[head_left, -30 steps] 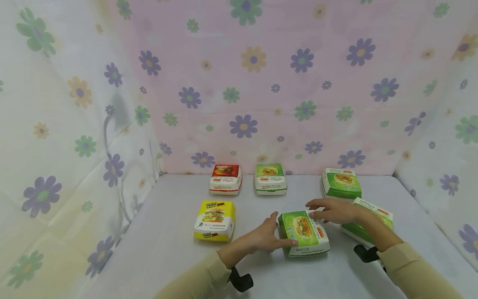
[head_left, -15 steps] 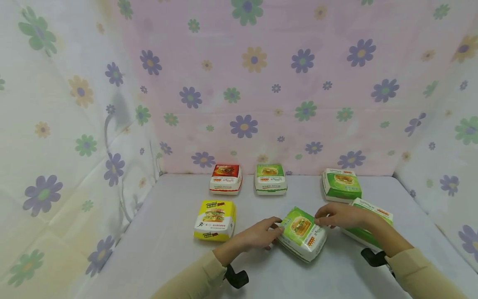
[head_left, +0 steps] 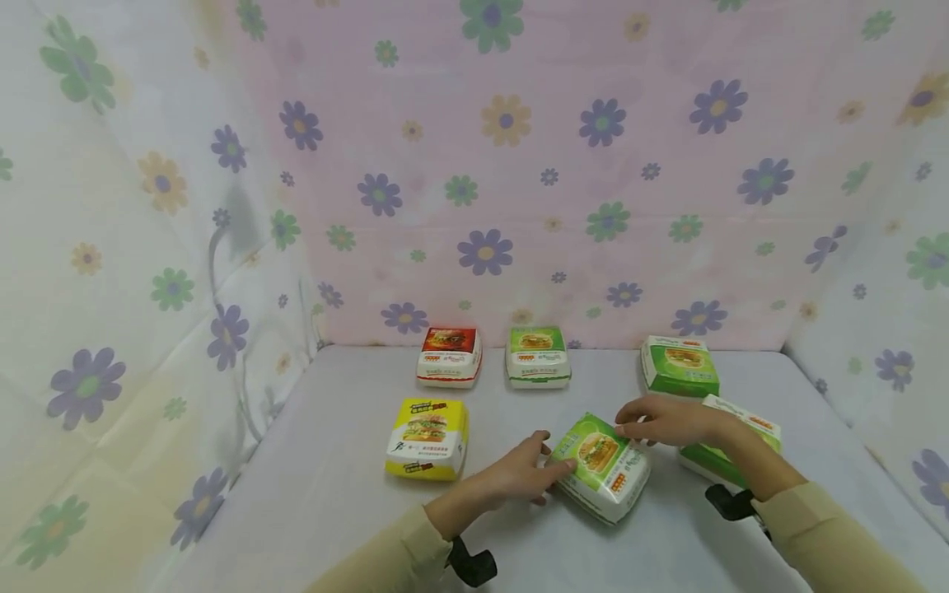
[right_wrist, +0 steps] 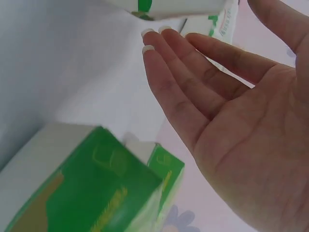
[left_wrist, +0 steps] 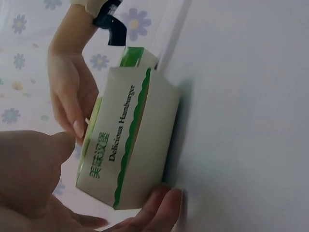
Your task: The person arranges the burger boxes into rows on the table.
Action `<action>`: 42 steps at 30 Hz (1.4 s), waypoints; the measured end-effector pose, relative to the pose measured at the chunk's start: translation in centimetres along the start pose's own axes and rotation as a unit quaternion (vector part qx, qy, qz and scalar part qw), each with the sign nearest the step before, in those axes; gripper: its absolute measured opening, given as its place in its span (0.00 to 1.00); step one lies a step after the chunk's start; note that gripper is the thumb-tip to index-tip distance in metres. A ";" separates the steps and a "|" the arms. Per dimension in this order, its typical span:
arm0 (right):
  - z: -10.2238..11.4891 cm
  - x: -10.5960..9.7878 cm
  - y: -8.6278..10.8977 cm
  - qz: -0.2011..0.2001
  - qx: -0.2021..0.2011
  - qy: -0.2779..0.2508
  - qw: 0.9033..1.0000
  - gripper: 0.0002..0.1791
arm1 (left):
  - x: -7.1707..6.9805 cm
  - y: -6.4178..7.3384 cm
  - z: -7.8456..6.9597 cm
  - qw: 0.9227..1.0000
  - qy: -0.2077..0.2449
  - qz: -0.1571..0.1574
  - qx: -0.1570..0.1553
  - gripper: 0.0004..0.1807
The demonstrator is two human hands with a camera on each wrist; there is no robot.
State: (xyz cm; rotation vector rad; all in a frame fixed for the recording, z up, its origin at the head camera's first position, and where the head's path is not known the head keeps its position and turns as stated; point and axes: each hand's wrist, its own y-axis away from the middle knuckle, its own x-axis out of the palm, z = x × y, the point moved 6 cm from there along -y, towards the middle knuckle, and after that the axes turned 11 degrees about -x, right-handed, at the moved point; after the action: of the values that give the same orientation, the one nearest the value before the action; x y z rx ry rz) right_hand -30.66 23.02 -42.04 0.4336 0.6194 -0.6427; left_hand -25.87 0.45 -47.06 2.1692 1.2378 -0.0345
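A green-and-white hamburger box [head_left: 599, 463] lies turned at an angle near the front middle of the table. At its left corner is my left hand [head_left: 522, 473], thumb over the top edge and fingers by the side. The left wrist view shows the box's "Delicious Hamburger" side [left_wrist: 128, 140], with fingertips [left_wrist: 164, 208] at its lower end and the thumb held off. My right hand [head_left: 670, 422] is at the far right edge of the box. In the right wrist view its fingers [right_wrist: 178, 92] are extended, fingertips just short of the box's underside edge [right_wrist: 178, 7].
A yellow-and-white burger box [head_left: 426, 439] sits at the left. Along the back stand a red box [head_left: 449, 357], a green box [head_left: 538, 357] and another green box [head_left: 680, 365]. One more green box [head_left: 730, 441] lies partly behind my right forearm. Flowered cloth [head_left: 482, 165] hangs behind.
The green hamburger box has turned clockwise on the table between my hands. Since half a second ago, the left thumb has spread and the right hand has shifted slightly left and back.
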 end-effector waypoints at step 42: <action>1.1 2.7 1.1 0.009 -0.023 -0.093 0.995 0.18 | -0.5 0.0 0.0 0.999 0.027 0.023 0.009 0.33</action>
State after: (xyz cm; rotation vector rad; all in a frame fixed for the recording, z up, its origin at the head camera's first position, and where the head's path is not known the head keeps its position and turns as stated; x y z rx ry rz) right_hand -27.85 22.09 -42.81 0.3322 0.4528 -0.6426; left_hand -26.14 0.01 -46.91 2.2267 1.2219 0.0309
